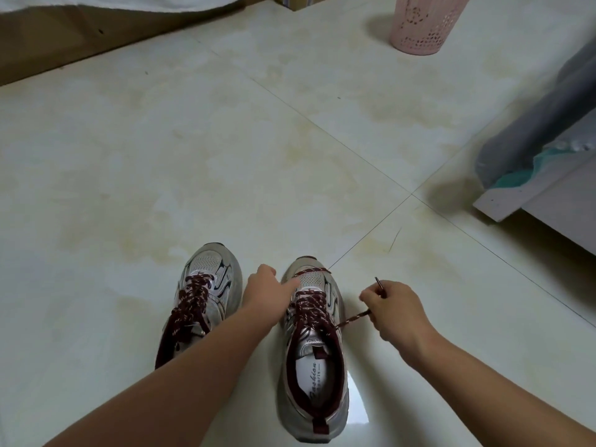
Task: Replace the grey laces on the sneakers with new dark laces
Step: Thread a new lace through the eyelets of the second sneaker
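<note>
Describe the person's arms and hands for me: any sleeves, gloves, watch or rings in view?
Both forearms are bare as far as the frame shows, with no sleeve edge in view. The left hand and the right hand wear no gloves. No watch or bracelet shows at either wrist, and no ring is visible, though most fingers are partly hidden from the head camera.

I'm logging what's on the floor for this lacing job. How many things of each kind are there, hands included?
Sneakers: 2, left sneaker and right sneaker
Dark red laces: 2, one laced in the left sneaker, one in the right
Hands: 2, left hand and right hand
Pink baskets: 1
Total: 7
</note>
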